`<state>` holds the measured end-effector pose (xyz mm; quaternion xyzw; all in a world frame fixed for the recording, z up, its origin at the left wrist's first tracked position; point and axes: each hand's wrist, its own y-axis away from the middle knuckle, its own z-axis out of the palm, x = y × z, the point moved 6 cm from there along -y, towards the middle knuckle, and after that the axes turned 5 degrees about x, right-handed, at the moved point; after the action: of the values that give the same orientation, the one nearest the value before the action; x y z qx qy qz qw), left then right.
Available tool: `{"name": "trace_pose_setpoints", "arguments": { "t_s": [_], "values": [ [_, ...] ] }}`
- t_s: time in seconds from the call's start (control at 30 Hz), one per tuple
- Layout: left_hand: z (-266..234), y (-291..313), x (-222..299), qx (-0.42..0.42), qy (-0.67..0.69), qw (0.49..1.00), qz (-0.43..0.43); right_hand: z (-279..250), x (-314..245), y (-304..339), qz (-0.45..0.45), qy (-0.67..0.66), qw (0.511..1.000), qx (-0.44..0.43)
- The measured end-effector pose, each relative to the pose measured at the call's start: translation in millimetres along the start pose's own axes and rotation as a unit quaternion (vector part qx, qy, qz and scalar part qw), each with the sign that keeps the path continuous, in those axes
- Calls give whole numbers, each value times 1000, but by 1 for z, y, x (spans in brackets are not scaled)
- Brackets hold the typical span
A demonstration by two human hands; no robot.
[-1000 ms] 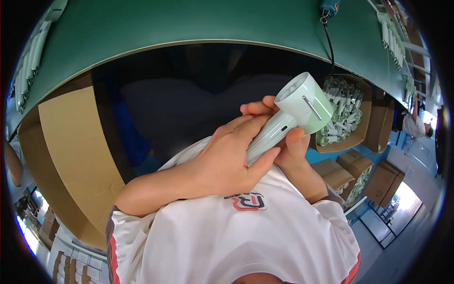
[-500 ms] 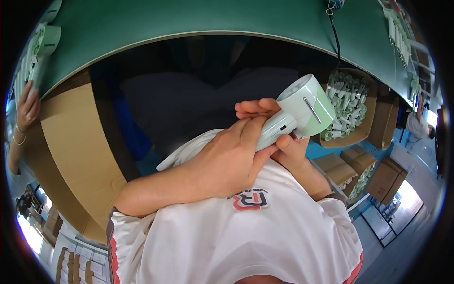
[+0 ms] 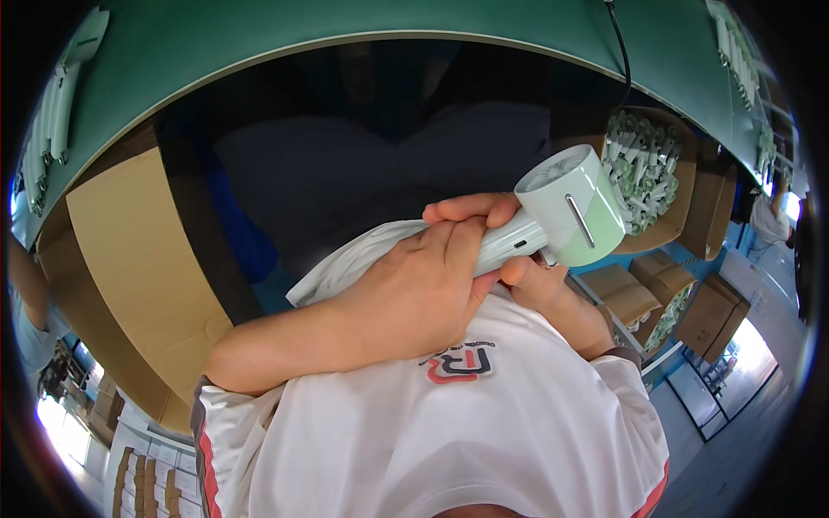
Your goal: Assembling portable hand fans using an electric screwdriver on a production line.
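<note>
1. Head view, centre right: the handheld fan (image 3: 566, 216), pale green smooth plastic with a round barrel head, is held at chest height.
2. Left hand (image 3: 423, 293): fingers closed around the handle.
3. Right hand (image 3: 553, 298): fingers clamped on the handle from below.
4. Step judged: inspection; turning the fan calls for a steady grip.
5. Upper right: cardboard box (image 3: 669, 229) of similar parts.

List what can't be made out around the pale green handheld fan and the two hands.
- Fan handle, head view: wrapped by the left hand.
- Right hand: mostly behind the left hand and the fan.
- Box of pale parts: too small to identify.
- Under the table: too dark.
</note>
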<state>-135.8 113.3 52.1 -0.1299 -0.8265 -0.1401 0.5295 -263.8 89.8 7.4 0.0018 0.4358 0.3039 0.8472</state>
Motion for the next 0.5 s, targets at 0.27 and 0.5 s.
{"name": "trace_pose_setpoints", "arguments": {
  "t_s": [0.27, 0.5],
  "values": [
    [2, -1, 5, 35, -61, 995, 68, 2, 3, 5, 2, -14, 1000, 4],
    [5, -3, 1, 72, -90, 989, 90, -2, 8, 7, 7, -50, 998, 29]
  ]
}}
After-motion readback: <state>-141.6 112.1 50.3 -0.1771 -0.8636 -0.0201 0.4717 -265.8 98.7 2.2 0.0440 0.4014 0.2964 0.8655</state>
